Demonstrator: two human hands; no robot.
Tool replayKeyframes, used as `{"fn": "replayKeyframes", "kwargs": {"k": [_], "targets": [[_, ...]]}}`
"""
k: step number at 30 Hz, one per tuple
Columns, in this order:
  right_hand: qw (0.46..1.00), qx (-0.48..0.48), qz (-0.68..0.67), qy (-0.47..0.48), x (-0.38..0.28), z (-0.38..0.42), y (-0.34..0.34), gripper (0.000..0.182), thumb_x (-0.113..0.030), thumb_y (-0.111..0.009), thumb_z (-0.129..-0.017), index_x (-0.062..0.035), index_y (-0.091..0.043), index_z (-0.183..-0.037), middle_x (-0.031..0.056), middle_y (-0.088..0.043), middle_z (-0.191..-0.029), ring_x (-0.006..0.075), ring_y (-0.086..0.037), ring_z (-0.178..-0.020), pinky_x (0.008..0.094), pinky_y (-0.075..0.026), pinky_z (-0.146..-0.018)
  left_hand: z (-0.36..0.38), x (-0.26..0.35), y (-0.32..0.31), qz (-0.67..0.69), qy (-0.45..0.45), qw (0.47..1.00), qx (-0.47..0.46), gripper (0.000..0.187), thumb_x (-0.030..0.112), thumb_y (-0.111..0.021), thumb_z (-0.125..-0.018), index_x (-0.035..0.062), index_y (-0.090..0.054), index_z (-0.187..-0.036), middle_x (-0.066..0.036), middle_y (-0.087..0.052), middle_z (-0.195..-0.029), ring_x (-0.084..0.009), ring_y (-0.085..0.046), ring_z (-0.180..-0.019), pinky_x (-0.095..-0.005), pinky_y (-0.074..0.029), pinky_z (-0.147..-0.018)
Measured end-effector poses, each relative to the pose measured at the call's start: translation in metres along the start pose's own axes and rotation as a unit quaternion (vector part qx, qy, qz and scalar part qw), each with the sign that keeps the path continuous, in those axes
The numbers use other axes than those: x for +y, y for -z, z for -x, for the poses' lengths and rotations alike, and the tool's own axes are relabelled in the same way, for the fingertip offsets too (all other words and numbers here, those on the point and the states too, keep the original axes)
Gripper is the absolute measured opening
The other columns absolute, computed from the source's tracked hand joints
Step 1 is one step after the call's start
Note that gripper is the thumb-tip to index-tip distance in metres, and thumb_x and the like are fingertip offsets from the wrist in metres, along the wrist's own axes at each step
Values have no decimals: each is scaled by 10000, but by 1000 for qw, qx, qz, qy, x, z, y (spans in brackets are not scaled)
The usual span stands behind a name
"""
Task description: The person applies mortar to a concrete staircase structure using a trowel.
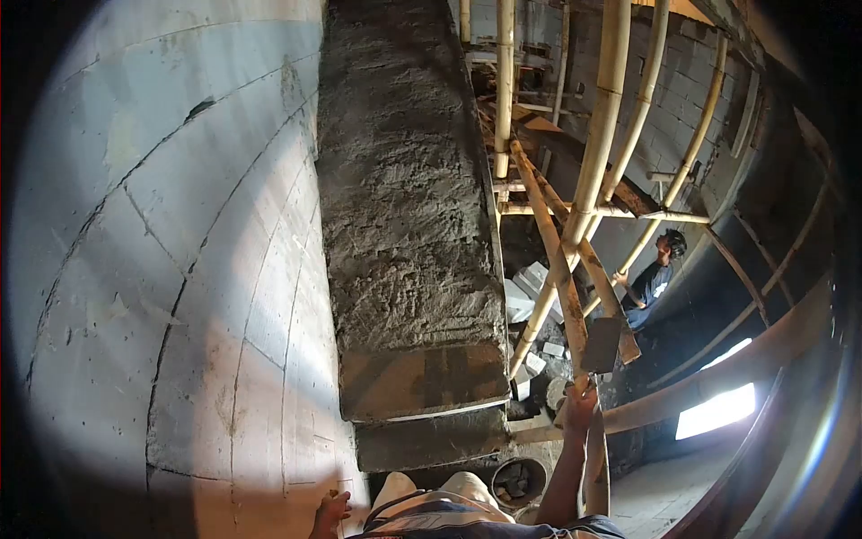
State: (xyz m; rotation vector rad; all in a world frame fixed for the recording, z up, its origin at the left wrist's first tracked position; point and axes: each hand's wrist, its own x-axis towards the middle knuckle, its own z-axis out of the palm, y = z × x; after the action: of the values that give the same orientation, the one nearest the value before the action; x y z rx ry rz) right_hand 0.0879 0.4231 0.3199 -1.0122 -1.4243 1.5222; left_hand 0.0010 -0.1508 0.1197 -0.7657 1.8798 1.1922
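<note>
Trowel (600,346): held in the right hand (580,409), right of centre in the near part of the scene, blade pointing away from the person and raised over the open drop beside the wall top. The blade is flat, dark and roughly rectangular; it overlaps the bamboo scaffold poles (588,171) behind it.

Block wall (171,269): fills the left half of the view, pale grey blocks with visible joints, seen from above.

Mortar bed (404,198): a rough grey layer spread along the wall top, running from the near centre to the far centre. Its near end meets a darker, smoother band of wall top (422,382), stepped down toward the person.

Bamboo scaffold poles: upright and diagonal members stand right of the mortar bed, crossing one another, with a far block wall behind them.

Second person (654,278): below, at the right, crouched among the poles, well apart from the trowel.

Loose blocks (530,287): pale pieces lie on the ground below, between the wall and the second person.

Bucket (519,481): round, dark, just left of the right forearm, near the bottom edge.

Right hand: clenched around the trowel handle.

Left hand (330,516): at the bottom edge, against the wall face; whether it grips anything cannot be told.
</note>
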Motion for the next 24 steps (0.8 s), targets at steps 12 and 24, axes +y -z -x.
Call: {"fn": "replayKeyframes", "kwargs": {"k": [12,24], "targets": [[999,-13,22,-35,16,4,-13,347,-237,-663,-752,-64,-524,-1019,18,-539,-813,113,-521,-664,292,-439,-595,-8,-11,7,24,-9,999,-27,621,229,-588,-859,-18,-307,-1355,-152,-564,-1085,-248,-621,-850,-348,-541,-619],[1000,-9,7,23,51,-7,-7,234,-146,-632,-774,-54,-500,-944,25,-520,-734,118,-509,-527,286,-441,-480,4,1,8,93,1,995,-31,528,232,-613,-853,55,-395,-1300,-131,-547,-1033,-254,-610,-796,-368,-541,-608]]}}
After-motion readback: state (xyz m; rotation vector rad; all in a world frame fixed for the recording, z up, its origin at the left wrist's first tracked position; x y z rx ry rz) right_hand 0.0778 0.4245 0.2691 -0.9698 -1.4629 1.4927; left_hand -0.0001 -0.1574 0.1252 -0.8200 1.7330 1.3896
